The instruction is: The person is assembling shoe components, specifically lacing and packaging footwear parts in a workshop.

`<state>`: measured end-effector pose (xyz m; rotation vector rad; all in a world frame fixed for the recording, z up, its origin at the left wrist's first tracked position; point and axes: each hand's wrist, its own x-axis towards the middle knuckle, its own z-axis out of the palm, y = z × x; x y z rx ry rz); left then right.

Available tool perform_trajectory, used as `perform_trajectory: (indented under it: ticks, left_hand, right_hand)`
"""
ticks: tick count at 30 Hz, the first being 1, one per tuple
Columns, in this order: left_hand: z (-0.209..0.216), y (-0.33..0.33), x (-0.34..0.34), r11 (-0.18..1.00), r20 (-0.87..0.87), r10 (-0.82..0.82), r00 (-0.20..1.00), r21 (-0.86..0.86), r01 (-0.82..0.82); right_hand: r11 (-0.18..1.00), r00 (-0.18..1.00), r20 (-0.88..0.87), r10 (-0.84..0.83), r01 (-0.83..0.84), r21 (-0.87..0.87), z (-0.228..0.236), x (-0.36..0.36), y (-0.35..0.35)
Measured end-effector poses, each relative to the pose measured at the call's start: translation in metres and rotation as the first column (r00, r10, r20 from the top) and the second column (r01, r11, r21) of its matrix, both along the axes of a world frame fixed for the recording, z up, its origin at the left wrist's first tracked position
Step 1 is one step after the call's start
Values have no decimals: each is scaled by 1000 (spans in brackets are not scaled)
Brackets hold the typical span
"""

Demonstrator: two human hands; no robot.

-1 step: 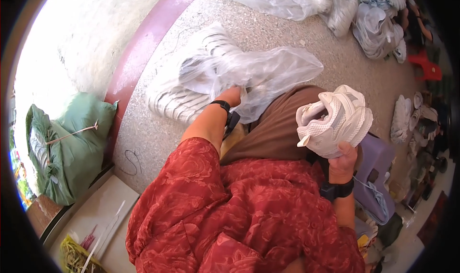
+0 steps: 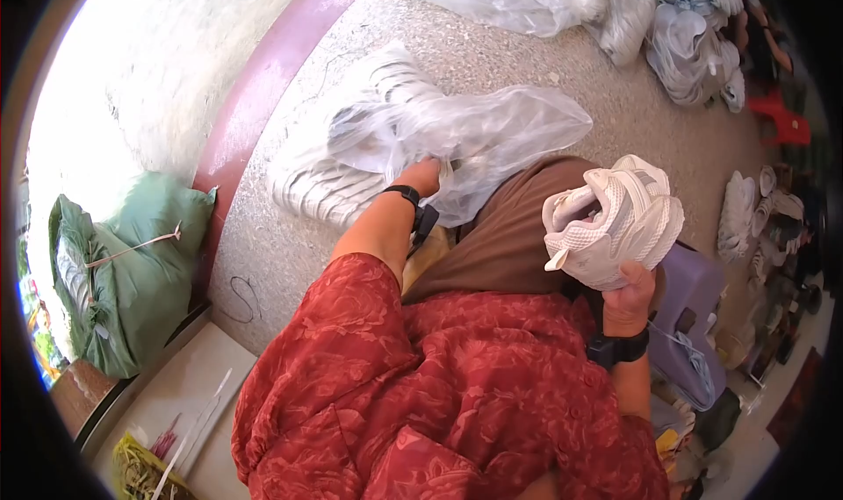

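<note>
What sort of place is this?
Probably a small shoe workshop or packing spot, though I can't be certain. The right hand holds a pale shoe, what look like more shoes lie at the far right, and the left hand grips a clear plastic bag.

Strong daylight reached you from the upper left, burning the pale ground (image 2: 132, 79) nearly white and glossing the maroon strip (image 2: 241, 109). The clear plastic bag (image 2: 518, 114) caught soft highlights. To your right, the view was dimmer; straight edges bowed toward the rim, where details smeared into black corners.
</note>
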<state>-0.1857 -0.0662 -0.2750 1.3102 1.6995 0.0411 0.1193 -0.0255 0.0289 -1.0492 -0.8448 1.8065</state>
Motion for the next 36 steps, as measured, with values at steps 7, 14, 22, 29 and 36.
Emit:
perform_trajectory:
  ticks: [7,14,22,29,36]
  left_hand:
    - [27,-2,-28,958,-230,282,931,126,-259]
    - [35,12,-55,659,-121,729,674,392,-642]
    - [58,-2,-90,454,-218,883,415,617,-643]
    - [-2,-14,-34,929,-53,351,935,141,-341]
    - [-18,4,-35,810,-74,584,808,120,-574]
  right_hand:
    - [999,999,-28,39,-40,-25,-5,5,2]
    - [995,994,-34,104,-104,-11,0,-1,4]
    - [995,992,-69,102,-103,-14,-1,-1,7]
    - [988,993,-23,112,-113,-100,12,-8,8]
    - [999,999,32,27,-26,-35,11,-9,1]
